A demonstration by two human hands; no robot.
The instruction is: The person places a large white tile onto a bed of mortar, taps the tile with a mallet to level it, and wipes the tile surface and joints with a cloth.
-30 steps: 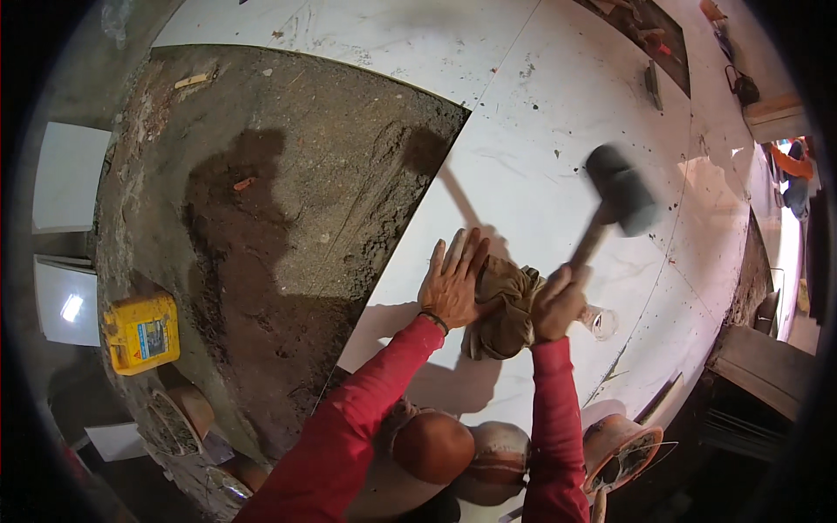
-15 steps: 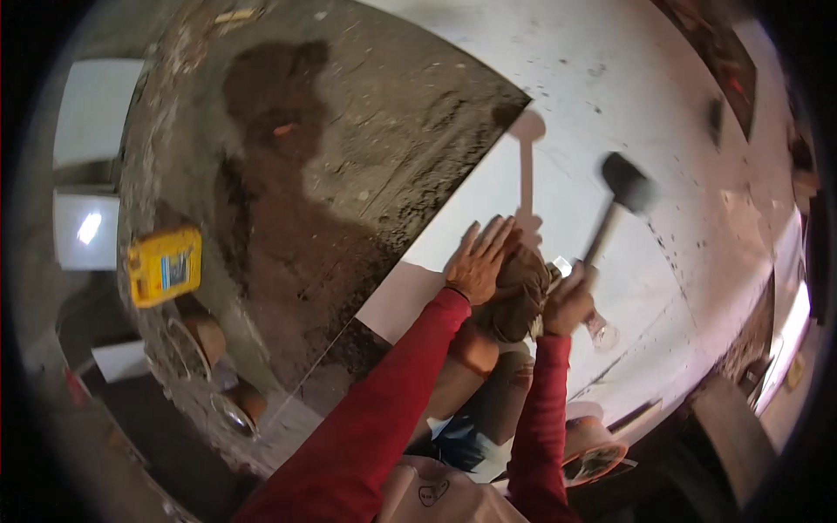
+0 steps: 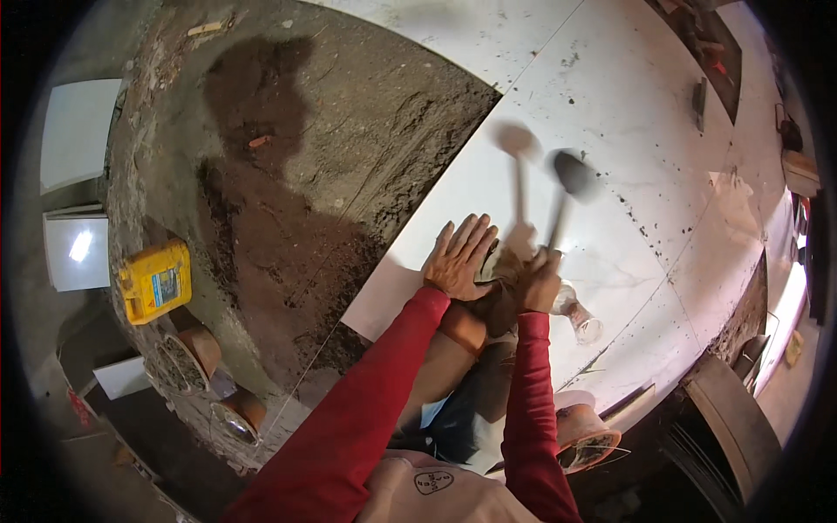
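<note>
My left hand [image 3: 458, 261] lies open on a large white marbled tile [image 3: 615, 253], fingers spread, close to the tile's straight edge beside the rough mortar bed [image 3: 349, 139]. Just right of it, my right hand [image 3: 538, 283] grips the handle of a black-headed rubber mallet [image 3: 571, 174], whose head is blurred above the tile and casts a shadow. A bunched brown cloth [image 3: 497, 301] sits under and between my hands, partly hidden. A clear bottle-like object [image 3: 582, 318] lies on the tile just right of my right hand.
At left are a yellow jerrycan [image 3: 157, 283], stacked tiles [image 3: 74, 248] and terracotta-coloured buckets [image 3: 196, 357]. Another bucket [image 3: 584, 436] stands near my right forearm. My knee [image 3: 462, 329] is below my hands. A dark gap with debris [image 3: 702, 52] shows at upper right.
The view has shifted, showing more of my legs. The mallet and my right hand have moved leftward, nearer my left hand, which stays spread on the tile.
</note>
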